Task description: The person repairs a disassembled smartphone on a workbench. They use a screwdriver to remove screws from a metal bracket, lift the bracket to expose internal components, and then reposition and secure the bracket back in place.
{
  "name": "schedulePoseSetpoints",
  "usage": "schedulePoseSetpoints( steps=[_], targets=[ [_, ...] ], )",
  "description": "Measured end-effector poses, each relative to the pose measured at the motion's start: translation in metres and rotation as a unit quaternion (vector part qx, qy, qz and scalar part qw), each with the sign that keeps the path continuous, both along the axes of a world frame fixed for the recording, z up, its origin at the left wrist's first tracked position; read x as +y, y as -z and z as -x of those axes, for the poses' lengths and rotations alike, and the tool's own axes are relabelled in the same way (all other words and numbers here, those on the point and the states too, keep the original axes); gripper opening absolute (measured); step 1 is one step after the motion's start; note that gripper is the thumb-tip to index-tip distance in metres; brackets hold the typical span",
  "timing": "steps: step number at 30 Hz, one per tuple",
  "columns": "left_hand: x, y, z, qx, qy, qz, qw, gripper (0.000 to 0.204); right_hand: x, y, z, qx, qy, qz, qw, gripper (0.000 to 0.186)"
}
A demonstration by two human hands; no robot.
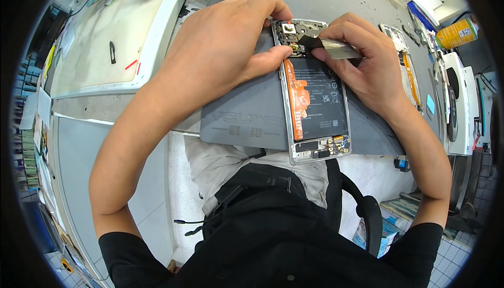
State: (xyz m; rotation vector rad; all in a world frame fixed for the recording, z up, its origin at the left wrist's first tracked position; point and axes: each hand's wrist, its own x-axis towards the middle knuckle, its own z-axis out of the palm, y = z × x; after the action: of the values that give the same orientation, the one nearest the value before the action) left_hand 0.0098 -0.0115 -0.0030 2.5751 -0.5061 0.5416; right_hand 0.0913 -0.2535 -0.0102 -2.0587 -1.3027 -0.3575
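An opened phone [320, 107] lies on a grey work mat, its back off. Inside show a black battery [325, 99], an orange flex cable [298, 99] and a camera module [288, 28] near the top. My left hand [220, 41] grips the phone's upper left edge, thumb and index finger closed on either side of the camera area. Between the thumb and fingers of my right hand [367, 59] is a thin silver and black strip [338, 49]. Its black end touches or hovers just over the phone's upper board; which, I cannot tell.
A second opened phone frame [404, 57] lies on the right. Beyond it are a yellow can [457, 33] and several tools. At the left stands a pale tray-like panel [121, 41] with a small black part [112, 51] on it. The grey mat [241, 125] reaches the table's near edge.
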Motion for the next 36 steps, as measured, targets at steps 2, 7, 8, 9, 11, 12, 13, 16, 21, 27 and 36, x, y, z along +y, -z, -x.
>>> schedulePoseSetpoints(
  steps=[2, 7, 8, 9, 11, 12, 13, 16, 21, 27, 36],
  targets=[
    [0.000, 0.001, 0.000, 0.002, 0.001, 0.004, 1.000, 0.041, 0.000, -0.001, 0.001, 0.006, 0.012, 0.012, 1.000, 0.019],
    [-0.002, -0.002, 0.002, 0.005, -0.010, -0.005, 1.000, 0.040, 0.001, -0.003, 0.003, 0.012, 0.021, 0.019, 1.000, 0.017],
    [-0.002, -0.002, 0.002, 0.004, -0.008, -0.002, 1.000, 0.040, 0.001, -0.003, 0.003, 0.011, 0.025, 0.021, 0.999, 0.017],
    [-0.002, -0.001, 0.002, 0.003, -0.007, 0.000, 1.000, 0.040, 0.001, -0.002, 0.003, 0.009, 0.029, 0.024, 0.999, 0.018],
    [-0.002, -0.001, 0.002, 0.009, -0.009, 0.003, 1.000, 0.040, 0.001, -0.004, 0.006, 0.028, 0.032, 0.038, 0.998, 0.017],
    [-0.004, -0.004, 0.003, 0.015, -0.012, 0.003, 1.000, 0.040, 0.001, -0.005, 0.007, 0.038, 0.035, 0.045, 0.998, 0.017],
    [-0.004, -0.005, 0.003, 0.022, -0.015, 0.003, 1.000, 0.040, 0.001, -0.005, 0.007, 0.034, 0.035, 0.047, 0.998, 0.017],
    [-0.003, -0.001, 0.000, 0.012, -0.008, 0.012, 1.000, 0.041, 0.001, -0.006, 0.008, 0.037, 0.042, 0.053, 0.997, 0.016],
    [-0.005, -0.006, -0.001, 0.071, -0.028, 0.071, 0.995, 0.041, 0.004, -0.010, 0.011, 0.116, 0.055, 0.053, 0.990, 0.015],
    [-0.006, -0.015, -0.004, 0.117, -0.032, 0.072, 0.990, 0.041, -0.002, -0.011, -0.004, 0.041, -0.017, 0.069, 0.997, 0.026],
    [-0.002, -0.010, -0.007, 0.106, -0.014, 0.079, 0.991, 0.041, -0.008, -0.026, 0.000, -0.184, -0.071, 0.126, 0.972, 0.056]
  ],
)
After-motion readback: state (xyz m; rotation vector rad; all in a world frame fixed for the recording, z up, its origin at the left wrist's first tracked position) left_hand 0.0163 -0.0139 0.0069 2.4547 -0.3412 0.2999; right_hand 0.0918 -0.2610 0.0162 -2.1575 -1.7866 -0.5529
